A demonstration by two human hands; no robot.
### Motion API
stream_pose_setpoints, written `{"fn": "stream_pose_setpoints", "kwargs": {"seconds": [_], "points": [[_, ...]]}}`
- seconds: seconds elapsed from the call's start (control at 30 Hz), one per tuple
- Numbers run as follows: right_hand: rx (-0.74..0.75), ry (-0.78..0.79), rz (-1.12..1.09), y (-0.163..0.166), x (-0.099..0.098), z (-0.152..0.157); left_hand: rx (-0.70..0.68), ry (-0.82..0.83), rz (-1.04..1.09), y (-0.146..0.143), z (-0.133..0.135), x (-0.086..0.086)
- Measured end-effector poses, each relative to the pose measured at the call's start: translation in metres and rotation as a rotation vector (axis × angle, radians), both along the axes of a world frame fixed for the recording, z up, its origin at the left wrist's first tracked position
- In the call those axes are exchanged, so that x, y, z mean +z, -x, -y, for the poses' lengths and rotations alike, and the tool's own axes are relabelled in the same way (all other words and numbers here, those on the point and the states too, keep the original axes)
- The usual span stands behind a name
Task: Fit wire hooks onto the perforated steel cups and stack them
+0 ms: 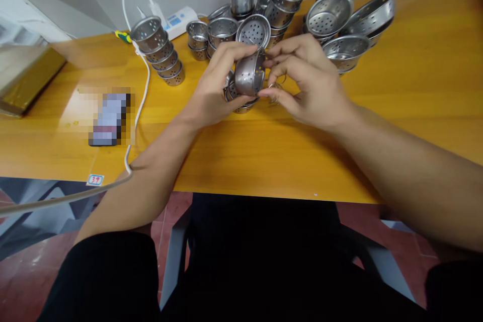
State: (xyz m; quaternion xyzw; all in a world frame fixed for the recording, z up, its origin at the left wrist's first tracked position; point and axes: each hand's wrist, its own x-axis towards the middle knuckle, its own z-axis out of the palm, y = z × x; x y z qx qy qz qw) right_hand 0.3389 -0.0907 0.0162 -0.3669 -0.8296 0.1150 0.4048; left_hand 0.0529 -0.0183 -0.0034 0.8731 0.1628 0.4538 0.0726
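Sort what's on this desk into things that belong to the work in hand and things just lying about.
Part of the work, it seems:
- perforated metal cup, held in the left hand, right hand at its edge
- stacked cups on the left
- metal bowls on the right

Probably just lying about:
- phone
- white cable
- power strip

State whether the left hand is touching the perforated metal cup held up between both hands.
Touching: the head view shows the left hand gripping the perforated metal cup, fingers over its top and thumb against its underside.
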Motion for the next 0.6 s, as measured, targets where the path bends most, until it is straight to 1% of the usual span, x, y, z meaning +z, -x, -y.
{"fn": "stream_pose_setpoints", "kwargs": {"seconds": [0.1, 0.2, 0.27, 0.37, 0.43, 0.5, 0.6], "points": [[-0.02, 0.007, -0.021, 0.001, 0.0, 0.001, 0.042, 0.075, -0.035, 0.001, 0.002, 0.0], [0.068, -0.064, -0.053, 0.004, -0.002, 0.002, 0.086, 0.163, -0.034, 0.003, -0.001, -0.004], [0.064, -0.104, -0.066, 0.006, -0.004, 0.002, 0.103, 0.171, 0.013, 0.006, -0.01, -0.009], [-0.056, -0.138, -0.082, 0.003, -0.009, -0.004, 0.148, 0.142, 0.109, 0.018, -0.033, -0.017], [-0.103, -0.144, -0.064, -0.005, -0.014, -0.012, 0.178, 0.154, 0.136, 0.032, -0.053, -0.024], [-0.116, -0.085, 0.007, -0.016, -0.02, -0.021, 0.201, 0.202, 0.099, 0.048, -0.073, -0.033], [-0.087, 0.027, 0.115, -0.029, -0.031, -0.033, 0.179, 0.271, 0.076, 0.067, -0.101, -0.051]]}}
